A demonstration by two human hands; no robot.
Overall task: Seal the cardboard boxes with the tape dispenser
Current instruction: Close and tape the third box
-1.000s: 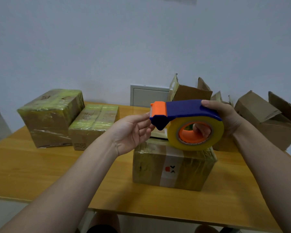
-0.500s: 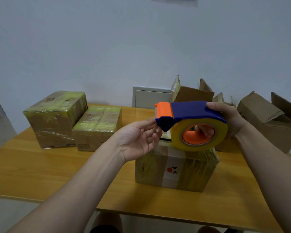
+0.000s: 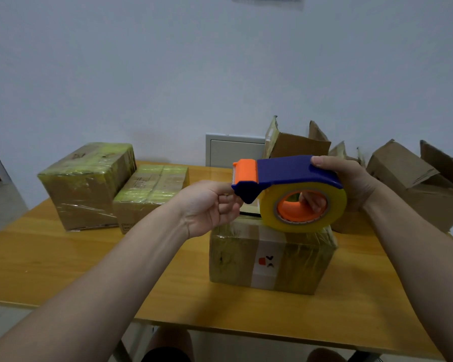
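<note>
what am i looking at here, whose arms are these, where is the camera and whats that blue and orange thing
There is no machine here. The one picture comes from a camera worn on a person's head, looking down at their two bare hands. The right hand grips a blue and orange tape dispenser, thumb on top, fingers through the roll's core. The left hand is at its cutter end; whether it pinches the tape I cannot tell. Below it stands a taped cardboard box on a wooden table. Two wrapped boxes sit at the left, open boxes at the right.
</note>
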